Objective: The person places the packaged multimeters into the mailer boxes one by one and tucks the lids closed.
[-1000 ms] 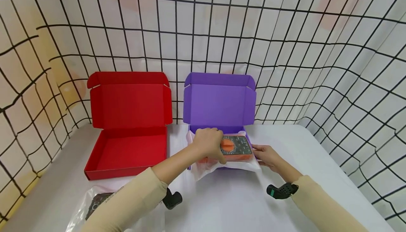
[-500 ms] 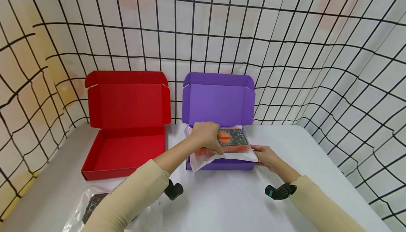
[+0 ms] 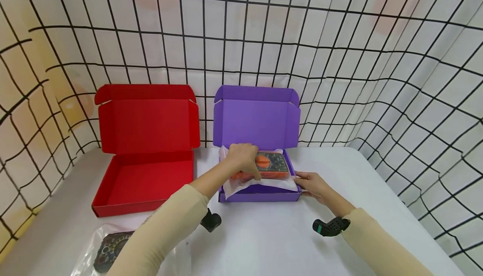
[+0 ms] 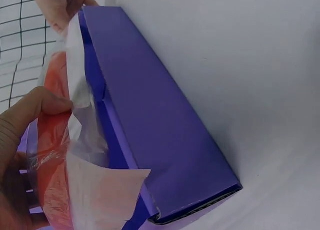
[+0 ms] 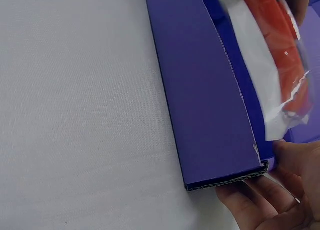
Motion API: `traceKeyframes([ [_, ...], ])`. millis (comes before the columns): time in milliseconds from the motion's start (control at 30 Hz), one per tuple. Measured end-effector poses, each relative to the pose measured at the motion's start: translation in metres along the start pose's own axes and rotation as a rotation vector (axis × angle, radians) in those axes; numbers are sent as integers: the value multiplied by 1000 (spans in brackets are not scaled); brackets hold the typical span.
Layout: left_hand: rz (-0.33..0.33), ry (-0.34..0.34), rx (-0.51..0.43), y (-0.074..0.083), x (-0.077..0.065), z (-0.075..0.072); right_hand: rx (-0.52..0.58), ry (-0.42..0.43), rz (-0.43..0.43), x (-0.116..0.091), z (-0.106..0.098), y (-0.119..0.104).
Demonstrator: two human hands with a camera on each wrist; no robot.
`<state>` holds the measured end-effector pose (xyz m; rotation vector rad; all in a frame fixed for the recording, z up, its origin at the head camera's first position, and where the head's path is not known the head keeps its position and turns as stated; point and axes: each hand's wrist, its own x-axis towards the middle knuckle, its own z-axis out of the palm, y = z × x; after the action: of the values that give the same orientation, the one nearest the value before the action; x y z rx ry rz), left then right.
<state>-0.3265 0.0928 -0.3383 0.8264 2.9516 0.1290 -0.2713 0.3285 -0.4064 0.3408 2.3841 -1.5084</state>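
Note:
An orange and black multimeter (image 3: 277, 161) lies in a clear plastic bag (image 3: 279, 183), over the open purple box (image 3: 260, 198). My left hand (image 3: 242, 158) grips it from above across its left part, covering that end. In the left wrist view the thumb presses on the orange side (image 4: 52, 125), and white bag edges overhang the box's front wall. My right hand (image 3: 314, 186) holds the right end of the purple box. Seen from the right wrist, the fingers (image 5: 257, 200) are under the box corner and the thumb is at its side wall.
An open red box (image 3: 147, 175) stands to the left, its lid upright. At the front left, a second, dark multimeter (image 3: 111, 248) lies bagged on the white table (image 3: 271, 238), partly behind my left sleeve. Black wire grid (image 3: 234, 41) rises behind the boxes.
The bagged multimeter has moved back and down into the purple box with my left hand, uncovering the box's front wall. My right hand stays at the box's right end. The view has shifted slightly.

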Motion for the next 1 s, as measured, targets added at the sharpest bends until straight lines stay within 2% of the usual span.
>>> traceKeyframes([
  [300,-1,-33,10,-2,13,13,-11,11,2,2,0,2],
  [733,26,-20,27,0,24,17,-4,21,20,1,2,0],
  [1000,71,-6,19,-5,28,31,-4,23,39,-1,2,-2],
])
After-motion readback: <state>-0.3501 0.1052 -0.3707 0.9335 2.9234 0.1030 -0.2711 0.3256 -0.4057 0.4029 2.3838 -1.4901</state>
